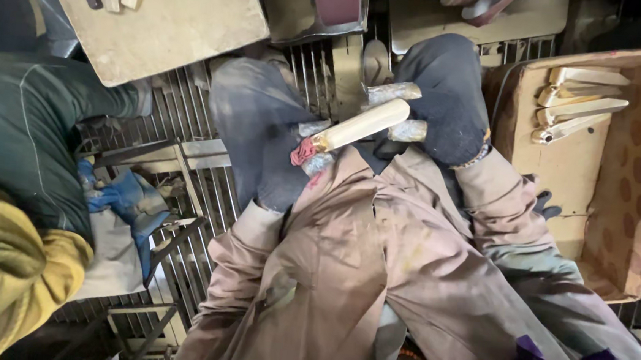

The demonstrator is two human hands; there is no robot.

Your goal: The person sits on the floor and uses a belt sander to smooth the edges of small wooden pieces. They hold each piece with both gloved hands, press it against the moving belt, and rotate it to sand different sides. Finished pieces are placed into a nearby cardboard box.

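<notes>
left hand [260,126]: in a dark glove with taped fingertips, closed around the near end of a pale wooden handle [361,124].
right hand [443,98]: gloved the same way, gripped the far end of the handle.
wooden handle: lay slanted between both hands, above the lap and the tan jacket sleeves [345,250].
cardboard box [626,173]: stood to the right, with several similar pale wooden pieces [579,105] stacked inside.
metal grate [185,162]: ran beneath the hands.
wooden board [173,16]: lay at upper left.

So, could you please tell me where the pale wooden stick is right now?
In the head view, the pale wooden stick sits centre frame, held between the gloved left hand and right hand, left of the cardboard box.
</notes>
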